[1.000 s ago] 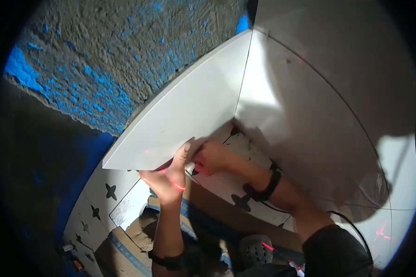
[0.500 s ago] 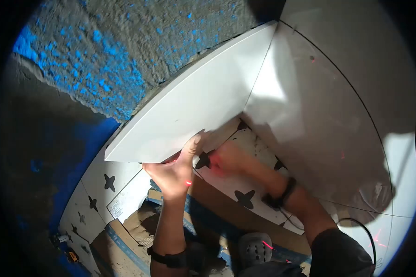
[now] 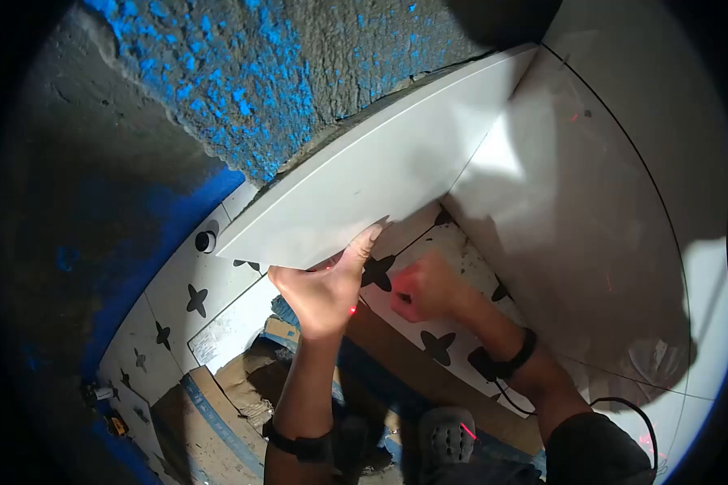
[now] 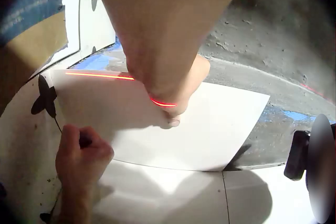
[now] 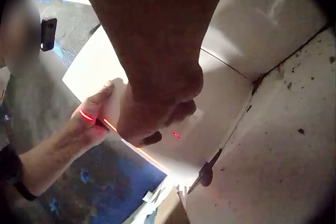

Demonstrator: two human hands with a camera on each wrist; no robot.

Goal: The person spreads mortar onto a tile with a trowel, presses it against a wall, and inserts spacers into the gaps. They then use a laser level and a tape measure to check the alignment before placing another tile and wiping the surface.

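Head view: 1 white tile (image 3: 380,166) is beside the rough grey wall (image 3: 323,61) w/ blue spots. L hand (image 3: 317,295) grasps its lower edge, thumb on the face; the other fingers are mostly hidden. R hand (image 3: 429,287) is clenched, w/ no thing seen in it, near the tile but apart. There are 2 dark wristbands (image 3: 522,356), 1 per arm, also 1 shoe (image 3: 447,436) w/ holes and 1 black cable (image 3: 635,412). On the floor (image 3: 408,323) I count min. 5 dark petal marks (image 3: 438,347), plus some cardboard (image 3: 218,420), exact no. of pcs unclear.

L wrist view: L hand is at the tile edge, its grip partly hidden by the arm. 2 red light lines (image 4: 100,76) show, 1 on tile, 1 on this hand. R hand is a fist.

R wrist view: R hand has curled fingers, in front of the tile; contact I can't tell. L thumb lies on the tile.
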